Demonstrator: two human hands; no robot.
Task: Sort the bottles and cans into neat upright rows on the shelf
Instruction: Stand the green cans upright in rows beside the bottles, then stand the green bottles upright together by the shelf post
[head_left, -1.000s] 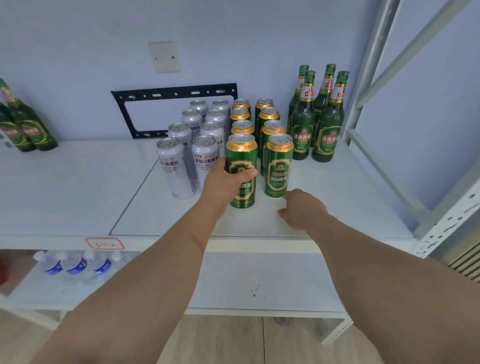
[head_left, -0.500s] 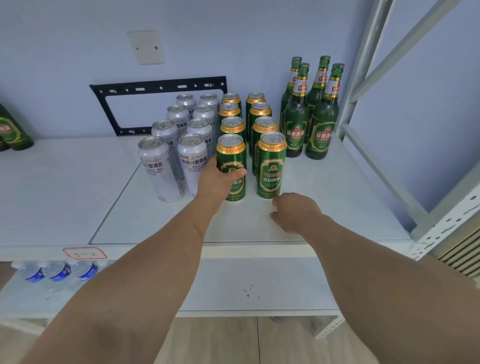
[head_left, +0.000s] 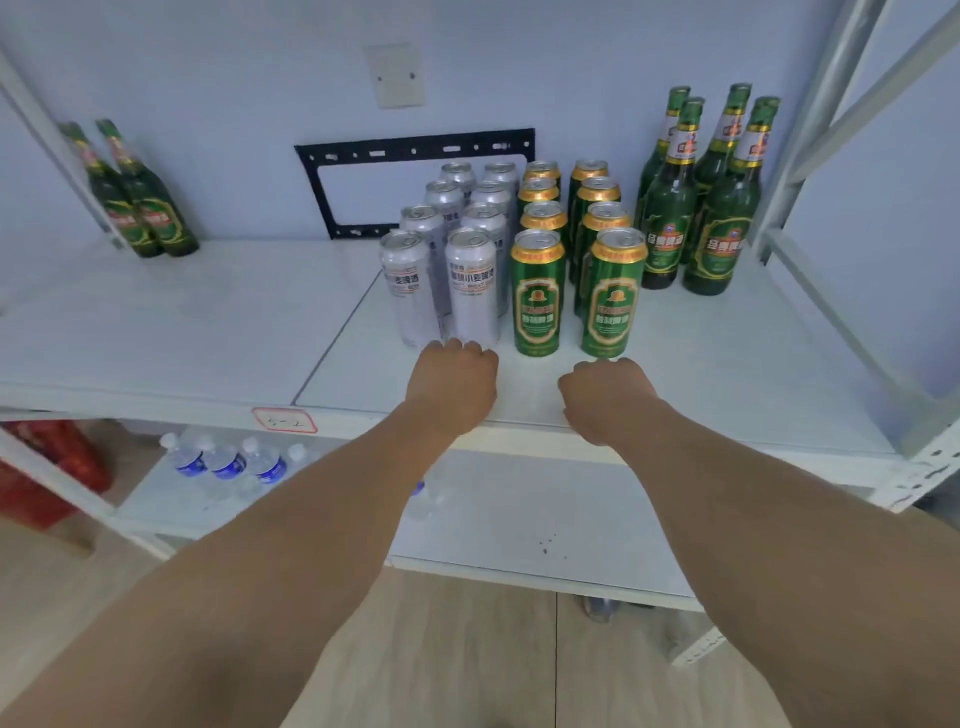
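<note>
The left hand (head_left: 451, 387) is now being held free on the shelf (head_left: 182, 332), just in front of the front green can (head_left: 537, 293) and slightly to its left; half a second ago that can was being gripped by it, so the can has just been released. The fingers are being kept curled under, with nothing seen between them. The right hand (head_left: 608, 397) is being rested just in front of the can's right-hand neighbour (head_left: 614, 293), fingers likewise curled and holding nothing.

Behind the front green can, two files of green cans (head_left: 597, 208) are being kept upright, running back toward the wall. To its left, two files of silver cans (head_left: 470, 286) are standing just beside it. To its right and farther back, a cluster of green bottles (head_left: 722, 208) is standing upright. Well to its left, by the wall, two more green bottles (head_left: 140, 208) are being left apart from the rest.

The can rows are judged to be finished; gathering that stray pair is probably what is being left to do.
</note>
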